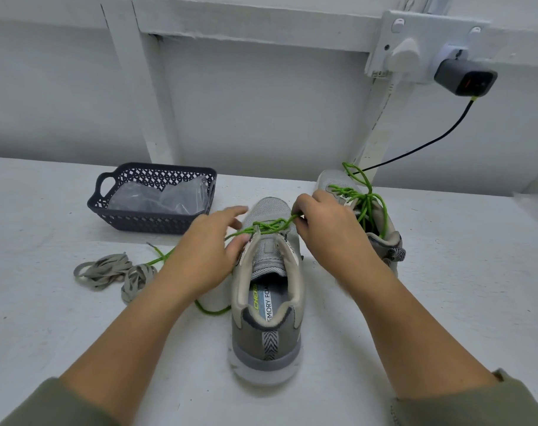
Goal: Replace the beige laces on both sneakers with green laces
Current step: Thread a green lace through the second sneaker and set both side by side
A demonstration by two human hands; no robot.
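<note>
I had the near sneaker [266, 302] heel toward me on the white table [46, 333]. My right hand [326, 232] pinched the green lace [270, 226] at the eyelets; my left hand [206, 256] was open, fingers spread beside it, holding nothing I could see. The lace looked thin, round, limp and light (probably slippery), best gripped near its tip. Mesh upper soft, sole firm. 2 flat beige laces [114, 272] lay removed at left; the far sneaker [363, 216] already carried green.

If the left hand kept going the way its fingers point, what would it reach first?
The left hand points up and right, across the near sneaker. First in line is probably the green lace crossing the sneaker's upper, then the right hand pinching that lace. Depth is unclear, so the fingers might pass just above it.
</note>
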